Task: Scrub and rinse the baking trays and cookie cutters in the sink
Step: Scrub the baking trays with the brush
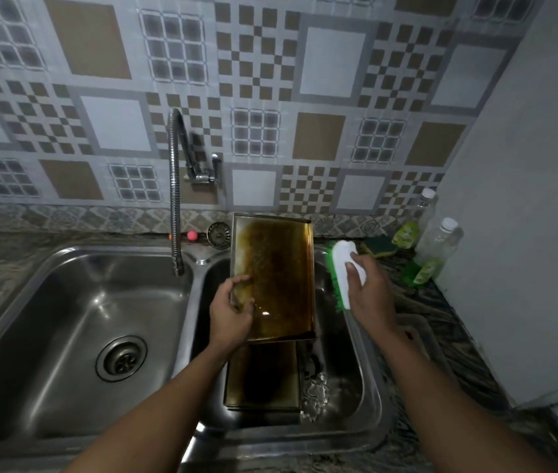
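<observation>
Dim light and blur limit what you can confirm here. Low in the right basin (pixel 369 370), beside the trays, lie some glinting pieces (pixel 315 394); their shape cannot be made out. A second tray (pixel 260 380) lies flat in that basin; its far end is hidden behind the raised tray, and your left forearm crosses its near left corner. Your right hand covers much of the back of the brush (pixel 344 250), and only a fringe of green bristle shows along its left side.

The baking tray (pixel 277 268) stands tilted in the right basin, brown stained face toward you, its far end up against the back edge by the wall. Your left hand (pixel 231 308) grips its left rim, fingers curled over the edge. Your right hand (pixel 366 288) holds the white brush just right of the tray, apart from it, above the basin's right rim. Two bottles (pixel 436 247) stand on the surface (pixel 441 336) beyond.
</observation>
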